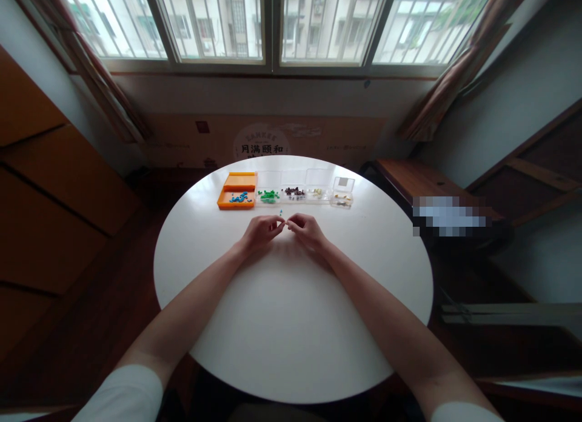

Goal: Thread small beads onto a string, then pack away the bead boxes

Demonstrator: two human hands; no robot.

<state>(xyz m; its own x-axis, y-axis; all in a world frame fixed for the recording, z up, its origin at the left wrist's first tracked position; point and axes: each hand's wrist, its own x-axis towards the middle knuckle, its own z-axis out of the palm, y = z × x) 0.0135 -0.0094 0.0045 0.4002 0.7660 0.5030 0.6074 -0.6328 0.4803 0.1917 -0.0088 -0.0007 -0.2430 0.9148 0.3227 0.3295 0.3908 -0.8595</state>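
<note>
My left hand and my right hand meet above the middle of the white table, fingertips nearly touching. Both are closed in a pinch, and whatever lies between the fingertips is too small to make out. Just beyond the fingertips is a tiny blue piece. Behind the hands stands a row of open boxes. An orange box holds small blue pieces. Clear boxes beside it contain green pieces, dark brown pieces and pale yellowish pieces. The rightmost small clear box has a few tiny bits inside.
The round white table has its far edge close to a large printed cardboard panel under the window. To the right is a wooden bench with a blurred-out item on it. Orange-brown cabinets stand on the left.
</note>
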